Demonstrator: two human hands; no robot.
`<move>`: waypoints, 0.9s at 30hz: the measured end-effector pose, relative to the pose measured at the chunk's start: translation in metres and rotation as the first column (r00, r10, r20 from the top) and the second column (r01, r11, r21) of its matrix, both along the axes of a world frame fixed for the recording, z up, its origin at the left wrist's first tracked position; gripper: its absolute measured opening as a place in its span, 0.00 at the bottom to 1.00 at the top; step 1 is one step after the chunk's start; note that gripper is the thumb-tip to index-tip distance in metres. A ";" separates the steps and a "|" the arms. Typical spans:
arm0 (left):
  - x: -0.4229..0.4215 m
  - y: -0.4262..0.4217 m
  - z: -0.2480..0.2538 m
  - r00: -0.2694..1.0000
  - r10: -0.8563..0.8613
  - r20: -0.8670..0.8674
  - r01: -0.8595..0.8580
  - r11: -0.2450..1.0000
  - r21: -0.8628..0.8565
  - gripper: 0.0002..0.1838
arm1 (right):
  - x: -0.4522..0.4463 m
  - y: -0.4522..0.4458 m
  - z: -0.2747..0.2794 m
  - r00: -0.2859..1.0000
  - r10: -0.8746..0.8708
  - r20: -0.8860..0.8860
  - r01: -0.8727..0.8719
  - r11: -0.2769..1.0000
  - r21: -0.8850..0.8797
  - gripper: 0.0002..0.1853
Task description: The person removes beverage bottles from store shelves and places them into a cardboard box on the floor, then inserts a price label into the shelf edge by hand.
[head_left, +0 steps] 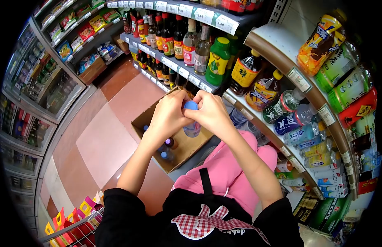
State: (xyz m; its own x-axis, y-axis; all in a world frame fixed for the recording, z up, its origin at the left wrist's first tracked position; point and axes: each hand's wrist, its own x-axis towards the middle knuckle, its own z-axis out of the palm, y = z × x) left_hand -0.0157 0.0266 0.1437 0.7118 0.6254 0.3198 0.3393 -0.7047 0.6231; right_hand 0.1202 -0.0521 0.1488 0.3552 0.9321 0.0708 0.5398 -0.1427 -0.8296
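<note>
A clear bottle with a blue cap [191, 106] hangs upright between my two hands, above an open cardboard box [184, 158]. My left hand [168, 111] is closed on the bottle near its cap from the left side. From the right, my right hand [211, 110] grips the same bottle near the cap. Inside the box, at its left side, stand several bottles, among them one with a purple cap [169, 141] and one with a blue cap [164, 155].
Shelves of sauce bottles [178, 43] rise beyond the box. Drink bottles [281, 107] fill curved shelves at the right. Glass-door coolers [38, 82] line the left. A wire basket [86, 230] with colourful packs is at the lower left, and a green carton [333, 212] lies lower right.
</note>
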 end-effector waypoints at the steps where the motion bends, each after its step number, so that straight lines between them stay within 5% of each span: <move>1: -0.001 -0.001 -0.005 1.000 0.012 0.019 -0.012 1.000 -0.018 0.17 | 0.000 0.000 -0.007 0.999 0.035 -0.006 -0.035 0.999 -0.026 0.18; 5: -0.006 0.004 -0.048 0.997 0.065 -0.032 -0.066 0.997 -0.034 0.19 | 0.001 -0.003 -0.048 0.991 0.135 -0.027 -0.135 0.991 -0.016 0.19; 12: -0.026 -0.003 -0.118 0.965 0.140 -0.223 -0.162 0.983 -0.081 0.18 | 0.007 -0.036 -0.099 0.991 0.065 -0.120 -0.069 0.997 -0.027 0.23; 18: -0.051 -0.002 -0.227 0.910 0.176 -0.377 -0.196 0.981 -0.015 0.20 | 0.010 -0.059 -0.107 0.969 0.035 -0.243 -0.054 0.996 -0.071 0.22; 27: -0.070 -0.022 -0.281 0.758 0.141 -0.637 -0.229 0.972 -0.058 0.26 | 0.002 -0.071 -0.116 0.942 0.054 -0.331 -0.094 0.990 -0.105 0.21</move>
State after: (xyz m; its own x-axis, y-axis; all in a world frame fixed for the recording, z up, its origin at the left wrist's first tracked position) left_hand -0.0856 0.0042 -0.1368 0.5916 0.7685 -0.2437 0.7992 -0.5190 0.3033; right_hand 0.1219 -0.1233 0.0332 0.2700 0.9512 -0.1495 0.2546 -0.2203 -0.9416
